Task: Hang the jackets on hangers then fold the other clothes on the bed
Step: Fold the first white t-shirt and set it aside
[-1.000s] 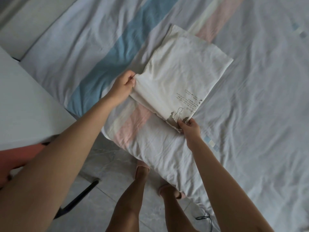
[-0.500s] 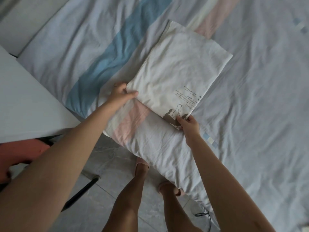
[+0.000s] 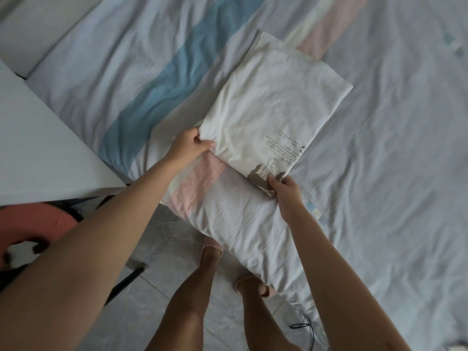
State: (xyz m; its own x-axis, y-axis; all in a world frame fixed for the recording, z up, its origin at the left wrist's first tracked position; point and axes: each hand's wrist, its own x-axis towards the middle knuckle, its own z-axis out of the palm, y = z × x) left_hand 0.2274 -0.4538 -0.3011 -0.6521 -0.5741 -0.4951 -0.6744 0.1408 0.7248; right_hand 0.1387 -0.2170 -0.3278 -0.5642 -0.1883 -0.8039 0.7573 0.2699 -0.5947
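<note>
Left hand (image 3: 190,146) and right hand (image 3: 285,191) each pinch a near corner of the folded shirt (image 3: 273,110) by the near edge of the bed (image 3: 379,173); an uneven lift could unfold it.

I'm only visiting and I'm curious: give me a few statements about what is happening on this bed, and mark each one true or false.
1. The left hand and the right hand both hold the folded white shirt. True.
2. The shirt hangs on a hanger. False: it lies flat on the bed.
3. The shirt's dark print sits beside the right hand. True.
4. The bed is one plain colour. False: it has a blue stripe and a pink stripe.
</note>
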